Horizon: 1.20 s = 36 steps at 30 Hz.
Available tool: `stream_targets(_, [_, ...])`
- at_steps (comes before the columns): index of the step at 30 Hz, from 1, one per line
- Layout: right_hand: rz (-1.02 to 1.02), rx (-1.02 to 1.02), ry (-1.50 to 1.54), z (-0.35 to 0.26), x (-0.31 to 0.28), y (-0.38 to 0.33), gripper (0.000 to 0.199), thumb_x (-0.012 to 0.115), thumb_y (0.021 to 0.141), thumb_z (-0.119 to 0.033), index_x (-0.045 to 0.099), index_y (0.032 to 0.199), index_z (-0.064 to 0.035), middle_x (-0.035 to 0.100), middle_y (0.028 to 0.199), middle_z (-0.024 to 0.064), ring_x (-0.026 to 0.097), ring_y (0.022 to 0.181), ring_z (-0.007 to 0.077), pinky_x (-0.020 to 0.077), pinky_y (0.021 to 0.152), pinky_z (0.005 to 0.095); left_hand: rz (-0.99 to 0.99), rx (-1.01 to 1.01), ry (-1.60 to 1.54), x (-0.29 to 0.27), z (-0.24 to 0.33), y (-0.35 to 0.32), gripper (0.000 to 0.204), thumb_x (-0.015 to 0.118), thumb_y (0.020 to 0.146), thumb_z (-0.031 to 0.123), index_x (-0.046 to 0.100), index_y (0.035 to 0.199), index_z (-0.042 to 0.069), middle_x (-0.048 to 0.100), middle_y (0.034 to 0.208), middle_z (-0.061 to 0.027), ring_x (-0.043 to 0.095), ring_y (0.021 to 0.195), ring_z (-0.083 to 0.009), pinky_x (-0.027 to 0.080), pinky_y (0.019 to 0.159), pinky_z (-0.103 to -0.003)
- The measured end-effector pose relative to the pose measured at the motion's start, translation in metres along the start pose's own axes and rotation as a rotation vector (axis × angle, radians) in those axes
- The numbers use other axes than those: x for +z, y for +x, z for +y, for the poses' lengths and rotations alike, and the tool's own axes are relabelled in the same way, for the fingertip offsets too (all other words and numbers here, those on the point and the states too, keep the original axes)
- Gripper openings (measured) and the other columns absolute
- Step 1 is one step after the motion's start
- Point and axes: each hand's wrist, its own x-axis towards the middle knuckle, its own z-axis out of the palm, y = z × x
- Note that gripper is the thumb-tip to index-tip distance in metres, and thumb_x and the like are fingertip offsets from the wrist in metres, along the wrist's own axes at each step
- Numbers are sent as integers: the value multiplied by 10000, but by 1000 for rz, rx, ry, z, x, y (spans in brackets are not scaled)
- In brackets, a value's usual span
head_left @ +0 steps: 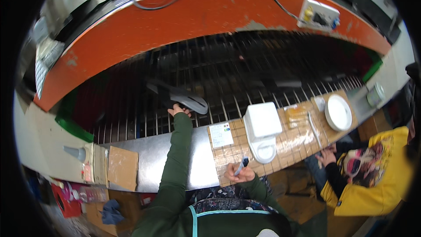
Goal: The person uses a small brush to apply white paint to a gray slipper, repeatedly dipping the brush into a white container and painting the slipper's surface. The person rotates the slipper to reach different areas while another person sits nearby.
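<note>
My left hand [179, 110] reaches out over the metal rods, its fingers closed at the near edge of a grey shoe sole [189, 100]. A darker piece [163, 95] lies against that sole, blurred, and I cannot tell whether it is a second sole. Close to the bench's front edge, my right hand [239, 174] is closed around a pale pen-like tool [241, 165] with a dark end pointing up. Just beyond it stands a white dispenser-like device [264, 120] with a round cup at its foot.
Dark soles [278, 83] lie blurred on the rod rack [223, 105]. The cardboard-covered bench [289, 147] carries a white card [221, 134], a white bowl [338, 113] and a thin white-handled tool [314, 128]. An orange beam [210, 13] spans the back. A person in yellow [372, 175] sits right.
</note>
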Motion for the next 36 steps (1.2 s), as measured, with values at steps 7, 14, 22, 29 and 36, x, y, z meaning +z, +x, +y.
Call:
stream_targets(7, [41,-2,-66,-4,7,1,217,558,925,-205,621,996,-10,496,972,87,413,684,129,303,616,277,96,-99,-38,23,-28,54,658,437,906,107,115,1476,174,569,816,-142,562,568,-216,464,473,-329])
stream_targets(14, [16,51,-122,-7,10,4,254,546,928,-248,656,1133,-147,494,939,50,403,643,124,280,669,298,18,-174,-51,24,-14,85,602,427,902,62,166,1444,92,567,923,-181,573,725,-263,495,595,-366])
stream_targets(22, [6,-15,-67,-4,10,4,232,556,926,-200,632,1067,-32,492,974,93,414,688,133,306,622,278,-70,-224,-192,8,0,102,544,415,898,11,225,1408,-2,564,1045,-225,586,903,-315,531,733,-409])
stream_targets(29, [-8,-35,-46,-2,6,2,245,560,928,-203,623,1090,-31,499,987,107,444,701,137,332,636,275,-90,-268,-621,-21,-15,34,500,405,895,-34,276,1375,-84,561,1152,-264,598,1060,-361,562,855,-447])
stream_targets(36, [16,-82,6,4,12,4,219,519,958,-202,573,1095,-40,512,954,116,472,714,155,367,646,284,-639,-393,-43,64,-73,-75,605,530,933,176,250,1418,-54,444,1344,-308,510,1205,-413,475,986,-411])
